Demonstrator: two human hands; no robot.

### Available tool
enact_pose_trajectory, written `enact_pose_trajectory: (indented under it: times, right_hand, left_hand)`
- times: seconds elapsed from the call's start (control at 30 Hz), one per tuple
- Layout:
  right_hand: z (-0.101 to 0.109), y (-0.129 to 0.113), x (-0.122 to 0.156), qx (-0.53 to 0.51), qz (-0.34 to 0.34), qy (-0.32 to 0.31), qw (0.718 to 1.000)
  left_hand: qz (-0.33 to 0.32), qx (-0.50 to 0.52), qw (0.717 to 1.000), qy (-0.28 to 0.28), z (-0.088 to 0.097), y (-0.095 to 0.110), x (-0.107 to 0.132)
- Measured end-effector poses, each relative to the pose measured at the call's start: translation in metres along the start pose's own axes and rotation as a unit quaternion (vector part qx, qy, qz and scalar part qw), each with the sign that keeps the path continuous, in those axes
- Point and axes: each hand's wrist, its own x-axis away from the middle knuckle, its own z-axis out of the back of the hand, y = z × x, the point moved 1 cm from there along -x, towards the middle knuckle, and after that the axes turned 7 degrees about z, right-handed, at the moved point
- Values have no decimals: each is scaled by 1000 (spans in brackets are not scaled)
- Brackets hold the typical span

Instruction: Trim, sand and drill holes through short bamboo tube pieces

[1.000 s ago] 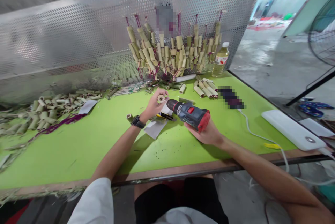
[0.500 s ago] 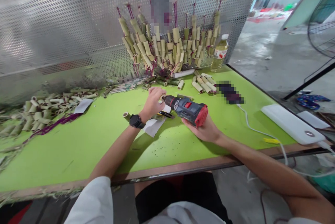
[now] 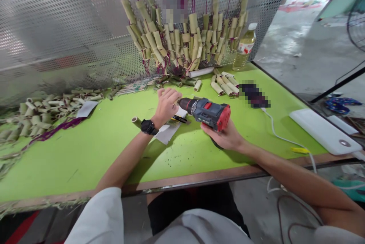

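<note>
My right hand (image 3: 228, 137) is wrapped round the handle of a dark grey and red cordless drill (image 3: 209, 111). The drill's chuck points left, towards my left hand (image 3: 167, 103). My left fingers are closed round a short bamboo piece (image 3: 177, 102), of which only a pale bit shows at the drill's front end; the hand hides the rest. Beneath that hand lie a black and yellow utility knife (image 3: 181, 119) and a white sheet of paper (image 3: 167, 133). A loose bamboo tube (image 3: 136, 121) rests just left of my watch.
Bamboo pieces strung on purple cord (image 3: 194, 42) hang on the perforated metal panel (image 3: 85, 19). A bamboo heap (image 3: 37, 116) and purple cords (image 3: 61, 126) lie left. An oil bottle (image 3: 244, 48), a blurred-out phone (image 3: 254, 95) and a white power bank (image 3: 325, 132) stand or lie right.
The view has shifted slightly. Both hands keep their grips, with the drill still up against the left fingers; the drill has turned a little.
</note>
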Motion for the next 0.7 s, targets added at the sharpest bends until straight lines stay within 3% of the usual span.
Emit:
enact_pose_trajectory:
  times: [0.2, 0.37, 0.5, 0.7]
  right_hand:
    - [1, 0, -1, 32, 46, 4, 998]
    - [1, -1, -2, 38, 64, -11, 997]
    - [-1, -1, -2, 37, 37, 7, 999]
    - [-3, 0, -5, 2, -57, 26, 998]
  left_hand:
    - [47, -37, 997, -43, 6, 3, 0]
    - [45, -43, 995, -79, 13, 4, 1]
    - [58, -46, 993, -88, 13, 4, 2]
    - [83, -35, 993, -71, 0, 7, 8]
